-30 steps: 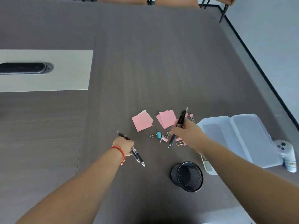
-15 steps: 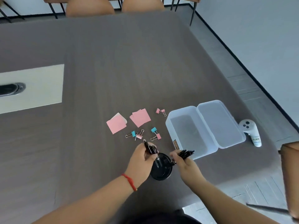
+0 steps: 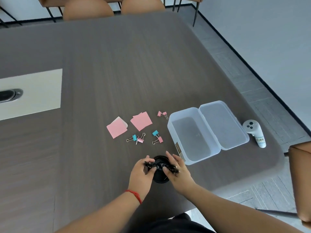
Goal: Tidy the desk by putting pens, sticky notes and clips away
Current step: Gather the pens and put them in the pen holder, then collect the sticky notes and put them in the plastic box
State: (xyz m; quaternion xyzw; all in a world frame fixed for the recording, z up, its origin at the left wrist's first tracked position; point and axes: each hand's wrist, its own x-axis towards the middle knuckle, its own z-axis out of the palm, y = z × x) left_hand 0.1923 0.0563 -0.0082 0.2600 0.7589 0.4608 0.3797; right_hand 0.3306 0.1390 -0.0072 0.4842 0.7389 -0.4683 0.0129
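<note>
Pens (image 3: 159,166) gripped by left hand (image 3: 143,174) and right hand (image 3: 178,174) over black cup (image 3: 159,178). Beyond: two sticky-note piles (image 3: 141,121), six clips (image 3: 138,138), open box (image 3: 190,137).

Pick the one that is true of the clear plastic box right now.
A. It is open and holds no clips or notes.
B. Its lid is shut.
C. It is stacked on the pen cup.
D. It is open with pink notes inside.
A: the clear plastic box lies with its lid swung open and nothing inside, while the pink sticky notes and binder clips lie on the desk beside it.

Left hand (image 3: 142,172) and right hand (image 3: 176,170) grip black pens (image 3: 161,166) over black mesh cup (image 3: 159,178) (near counter (image 3: 117,64) edge). Sticky notes (image 3: 141,121), binder clips (image 3: 136,139) lie beyond; open plastic box (image 3: 198,158) right.
</note>
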